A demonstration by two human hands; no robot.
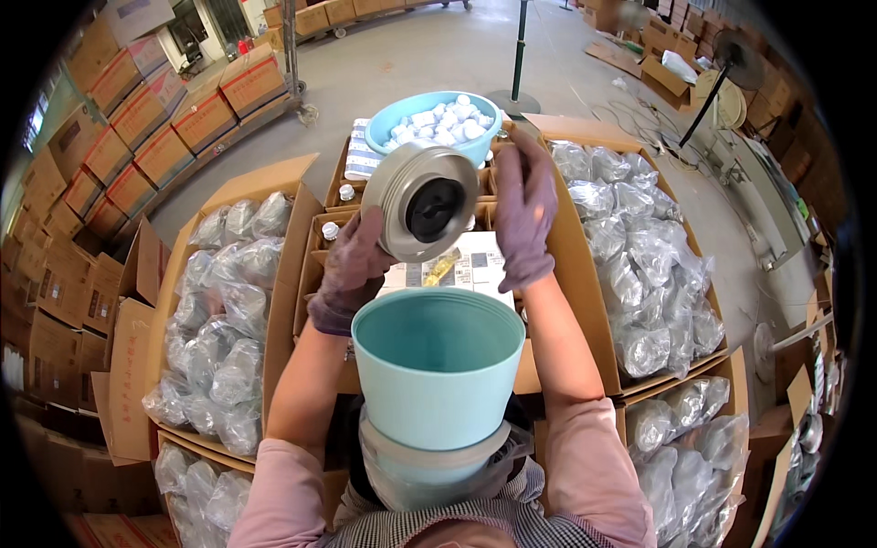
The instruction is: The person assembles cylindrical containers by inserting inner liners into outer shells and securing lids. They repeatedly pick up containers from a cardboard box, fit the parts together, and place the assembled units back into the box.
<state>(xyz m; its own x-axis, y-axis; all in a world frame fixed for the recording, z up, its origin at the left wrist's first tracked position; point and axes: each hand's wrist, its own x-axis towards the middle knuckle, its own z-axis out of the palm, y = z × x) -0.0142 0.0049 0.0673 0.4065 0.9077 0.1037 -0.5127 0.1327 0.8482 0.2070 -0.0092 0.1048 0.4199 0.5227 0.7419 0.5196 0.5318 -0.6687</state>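
- Purple gloves cover both hands; the left hand (352,265) is curled round the lower left rim of a round metal lid (423,203), fingers closed on it.
- Right hand (525,212) has its fingers stretched out, pressed flat to the lid's right edge, so the lid is held between the two hands.
- Lid is tilted toward the camera, showing a black round centre, and hangs above a teal bucket (437,365).
- Bucket stands close to the person's body, open mouth up, nested in a clear-wrapped stack below it.
- Beyond the lid sits a blue bowl (429,117) heaped with small white caps, resting on open cartons.
- Printed sheet (466,265) lies on the carton under the hands.
- Big cardboard boxes left (224,310) and right (639,265) are full of items in clear plastic bags.
- Room is a warehouse: grey concrete floor (420,55), stacked cartons (137,128) along the left, a standing fan (731,64) at the right.
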